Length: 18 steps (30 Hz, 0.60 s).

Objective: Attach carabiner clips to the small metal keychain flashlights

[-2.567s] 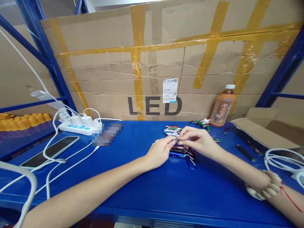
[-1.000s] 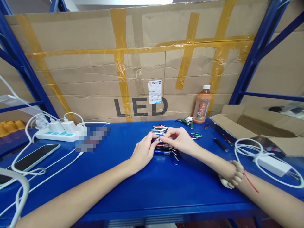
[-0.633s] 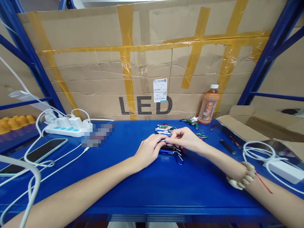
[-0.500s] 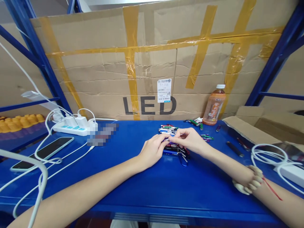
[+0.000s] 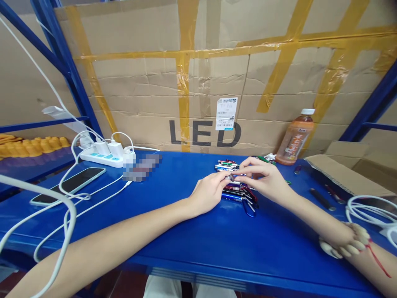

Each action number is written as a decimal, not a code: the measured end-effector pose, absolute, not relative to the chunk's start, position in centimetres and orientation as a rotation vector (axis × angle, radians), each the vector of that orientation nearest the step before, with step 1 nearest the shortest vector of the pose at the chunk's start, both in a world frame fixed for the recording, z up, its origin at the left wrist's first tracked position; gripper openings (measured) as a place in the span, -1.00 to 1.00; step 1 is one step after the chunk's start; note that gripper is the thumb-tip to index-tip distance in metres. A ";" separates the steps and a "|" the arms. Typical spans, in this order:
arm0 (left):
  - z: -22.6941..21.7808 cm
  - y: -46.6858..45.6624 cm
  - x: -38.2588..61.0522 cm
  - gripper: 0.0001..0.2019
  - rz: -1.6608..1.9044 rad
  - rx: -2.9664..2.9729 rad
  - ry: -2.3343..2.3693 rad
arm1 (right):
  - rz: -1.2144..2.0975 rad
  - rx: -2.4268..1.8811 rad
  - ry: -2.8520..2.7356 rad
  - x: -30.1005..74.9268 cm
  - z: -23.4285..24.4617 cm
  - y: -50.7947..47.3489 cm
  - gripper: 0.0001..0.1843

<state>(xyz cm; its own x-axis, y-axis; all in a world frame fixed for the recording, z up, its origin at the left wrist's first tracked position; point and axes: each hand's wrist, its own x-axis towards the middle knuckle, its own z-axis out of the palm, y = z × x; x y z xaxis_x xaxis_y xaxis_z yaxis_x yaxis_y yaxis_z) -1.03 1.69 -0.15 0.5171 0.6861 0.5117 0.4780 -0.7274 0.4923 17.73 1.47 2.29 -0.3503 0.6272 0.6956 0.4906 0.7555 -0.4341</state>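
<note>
Both my hands meet over a pile of small coloured metal flashlights [image 5: 233,191] on the blue table [image 5: 198,236]. My left hand [image 5: 208,193] pinches one end of a small silvery flashlight [image 5: 230,178], fingers closed. My right hand [image 5: 265,179] pinches the other end of the same piece, fingers curled. The piece sits just above the pile. A beaded bracelet [image 5: 344,246] and a red string are on my right wrist.
An orange drink bottle [image 5: 293,138] stands at the back right by a taped cardboard wall marked LED [image 5: 204,133]. A power strip [image 5: 105,156], white cables [image 5: 65,198] and a phone [image 5: 67,185] lie left. An open cardboard box [image 5: 347,174] and loose flashlights [image 5: 321,198] lie right.
The hands have stayed pinched together on the small piece over the pile. The view swung right, then back left; the hands lifted slightly.
</note>
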 end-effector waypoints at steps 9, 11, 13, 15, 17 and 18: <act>-0.2 1.6 -1.4 -0.79 0.819 2.568 1.011 | 0.469 -0.779 -1.996 17.4 1.2 1.6 -0.86; -0.2 1.5 -1.5 -0.81 0.799 2.605 1.006 | 0.486 -0.771 -2.006 17.3 1.2 1.4 -0.85; -0.3 1.4 -1.6 -0.82 0.795 2.643 0.983 | 0.466 -0.758 -2.021 17.2 1.3 1.2 -0.84; -0.3 1.3 -1.6 -0.83 0.791 2.661 0.960 | 0.435 -0.752 -2.026 17.2 1.4 1.0 -0.82; -0.3 1.2 -1.6 -0.84 0.787 2.663 0.945 | 0.403 -0.762 -2.028 17.1 1.5 0.9 -0.82; -0.3 1.2 -1.6 -0.85 0.787 2.662 0.941 | 0.389 -0.769 -2.031 17.1 1.5 0.9 -0.81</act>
<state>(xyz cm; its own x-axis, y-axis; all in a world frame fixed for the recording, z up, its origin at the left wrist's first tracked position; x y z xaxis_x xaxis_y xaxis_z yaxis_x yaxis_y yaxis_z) -1.63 1.24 -0.30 0.6537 0.6327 0.4153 0.5205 -0.7742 0.3602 17.06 0.91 1.51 -0.3996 0.6535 0.6429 0.3692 0.7566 -0.5396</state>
